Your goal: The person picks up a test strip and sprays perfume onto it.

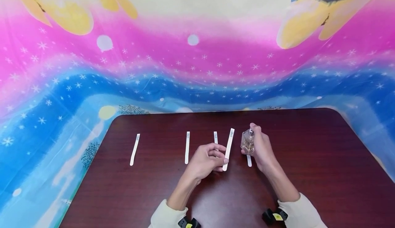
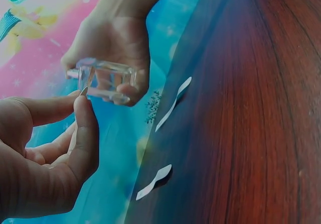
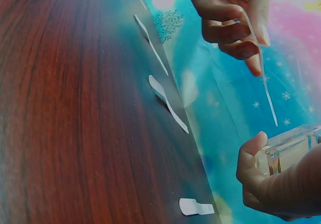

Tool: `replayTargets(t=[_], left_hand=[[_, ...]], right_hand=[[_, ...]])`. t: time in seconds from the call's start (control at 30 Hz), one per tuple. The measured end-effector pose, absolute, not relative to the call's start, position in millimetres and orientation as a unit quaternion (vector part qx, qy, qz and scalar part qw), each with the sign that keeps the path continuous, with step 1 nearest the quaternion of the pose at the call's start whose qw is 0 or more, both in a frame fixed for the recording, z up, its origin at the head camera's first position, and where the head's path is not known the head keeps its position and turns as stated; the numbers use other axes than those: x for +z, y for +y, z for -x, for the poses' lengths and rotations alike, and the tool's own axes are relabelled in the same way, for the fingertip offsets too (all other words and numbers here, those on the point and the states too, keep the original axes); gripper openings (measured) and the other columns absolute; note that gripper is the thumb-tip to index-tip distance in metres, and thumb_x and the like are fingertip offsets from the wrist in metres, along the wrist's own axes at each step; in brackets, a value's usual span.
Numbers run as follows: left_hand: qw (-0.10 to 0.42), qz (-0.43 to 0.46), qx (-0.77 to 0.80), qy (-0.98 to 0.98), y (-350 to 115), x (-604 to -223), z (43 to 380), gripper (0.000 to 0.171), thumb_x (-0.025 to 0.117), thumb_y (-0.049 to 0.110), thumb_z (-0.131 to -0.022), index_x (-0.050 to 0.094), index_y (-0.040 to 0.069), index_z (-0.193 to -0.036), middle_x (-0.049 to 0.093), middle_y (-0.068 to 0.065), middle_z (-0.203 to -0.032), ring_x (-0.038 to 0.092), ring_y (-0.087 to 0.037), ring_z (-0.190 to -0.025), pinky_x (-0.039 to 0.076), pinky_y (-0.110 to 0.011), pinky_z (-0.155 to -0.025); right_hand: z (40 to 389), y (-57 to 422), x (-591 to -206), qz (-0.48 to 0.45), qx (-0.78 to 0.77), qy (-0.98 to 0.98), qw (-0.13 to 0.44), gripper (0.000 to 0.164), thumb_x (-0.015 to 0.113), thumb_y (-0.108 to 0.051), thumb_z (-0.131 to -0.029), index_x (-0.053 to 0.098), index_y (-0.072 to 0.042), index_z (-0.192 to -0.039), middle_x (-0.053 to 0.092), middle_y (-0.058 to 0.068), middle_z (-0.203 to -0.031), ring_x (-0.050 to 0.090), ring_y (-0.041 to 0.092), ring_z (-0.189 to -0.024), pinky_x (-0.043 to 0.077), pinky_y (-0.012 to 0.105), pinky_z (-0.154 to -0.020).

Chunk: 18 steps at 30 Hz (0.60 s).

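Observation:
My left hand (image 1: 204, 160) pinches a white paper scent strip (image 1: 229, 148) near its rounded lower end, between thumb and fingers. The strip stands tilted over the table, with small dark writing at its top end. To its right, my right hand (image 1: 263, 149) grips a clear glass perfume bottle (image 1: 247, 142) holding pale yellow liquid, one finger on the silver spray top (image 1: 251, 131). In the right wrist view the held strip (image 3: 267, 91) reaches down close to the bottle (image 3: 288, 151), a small gap between them.
Several more strips lie apart on the dark wooden table (image 1: 123, 193): one far left (image 1: 134, 150), one in the middle (image 1: 187, 147), one partly behind the left hand (image 1: 215, 137) and one partly under the bottle (image 1: 249, 161). A colourful printed cloth (image 1: 203, 67) hangs behind the table.

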<state>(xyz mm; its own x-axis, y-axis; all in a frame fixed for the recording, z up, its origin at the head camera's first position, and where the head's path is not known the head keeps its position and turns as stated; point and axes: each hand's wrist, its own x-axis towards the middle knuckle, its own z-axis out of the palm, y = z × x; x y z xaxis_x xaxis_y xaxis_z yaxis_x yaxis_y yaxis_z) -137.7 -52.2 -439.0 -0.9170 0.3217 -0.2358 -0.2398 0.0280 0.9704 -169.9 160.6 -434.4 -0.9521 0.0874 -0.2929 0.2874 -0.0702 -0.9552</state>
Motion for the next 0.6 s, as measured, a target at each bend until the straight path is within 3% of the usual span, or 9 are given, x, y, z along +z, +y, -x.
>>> replayTargets(t=[0.1, 0.17, 0.37, 0.6], left_hand=[[0.203, -0.030, 0.698, 0.686, -56.5, -438.6, 138.7, 0.036, 0.077, -0.005, -0.091, 0.069, -0.004, -0.126, 0.074, -0.011, -0.095, 0.071, -0.008, -0.072, 0.067, -0.030, -0.069], [0.204, -0.028, 0.698, 0.686, -59.7, -438.2, 139.0, 0.036, 0.076, -0.006, -0.091, 0.068, -0.005, -0.127, 0.074, -0.010, -0.095, 0.071, -0.008, -0.074, 0.066, -0.028, -0.068], [0.199, -0.023, 0.695, 0.691, -69.6, -439.8, 139.8, 0.037, 0.077, -0.005, -0.091, 0.069, -0.004, -0.127, 0.073, -0.006, -0.093, 0.070, -0.009, -0.075, 0.065, -0.026, -0.068], [0.196, -0.017, 0.689, 0.698, -88.7, -445.3, 141.7, 0.038, 0.077, -0.004, -0.092, 0.067, -0.006, -0.129, 0.074, -0.008, -0.096, 0.070, -0.009, -0.075, 0.063, -0.024, -0.068]], right_hand=[[167.1, 166.0, -432.3, -0.128, -0.729, 0.667, 0.080, 0.051, 0.033, -0.051, -0.113, 0.046, -0.014, -0.146, 0.061, -0.005, -0.084, 0.060, 0.011, -0.073, 0.061, 0.029, -0.067], [166.1, 169.2, -432.2, -0.126, -0.733, 0.663, 0.081, 0.052, 0.033, -0.052, -0.113, 0.048, -0.010, -0.140, 0.061, -0.005, -0.085, 0.061, 0.011, -0.074, 0.061, 0.029, -0.067], [162.0, 179.6, -433.3, -0.126, -0.743, 0.652, 0.088, 0.040, 0.034, -0.051, -0.113, 0.047, -0.020, -0.134, 0.062, -0.006, -0.086, 0.059, 0.010, -0.073, 0.060, 0.029, -0.067], [154.6, 190.6, -433.1, -0.128, -0.746, 0.648, 0.086, 0.043, 0.037, -0.053, -0.113, 0.058, -0.015, -0.110, 0.062, -0.004, -0.082, 0.061, 0.011, -0.073, 0.062, 0.032, -0.069]])
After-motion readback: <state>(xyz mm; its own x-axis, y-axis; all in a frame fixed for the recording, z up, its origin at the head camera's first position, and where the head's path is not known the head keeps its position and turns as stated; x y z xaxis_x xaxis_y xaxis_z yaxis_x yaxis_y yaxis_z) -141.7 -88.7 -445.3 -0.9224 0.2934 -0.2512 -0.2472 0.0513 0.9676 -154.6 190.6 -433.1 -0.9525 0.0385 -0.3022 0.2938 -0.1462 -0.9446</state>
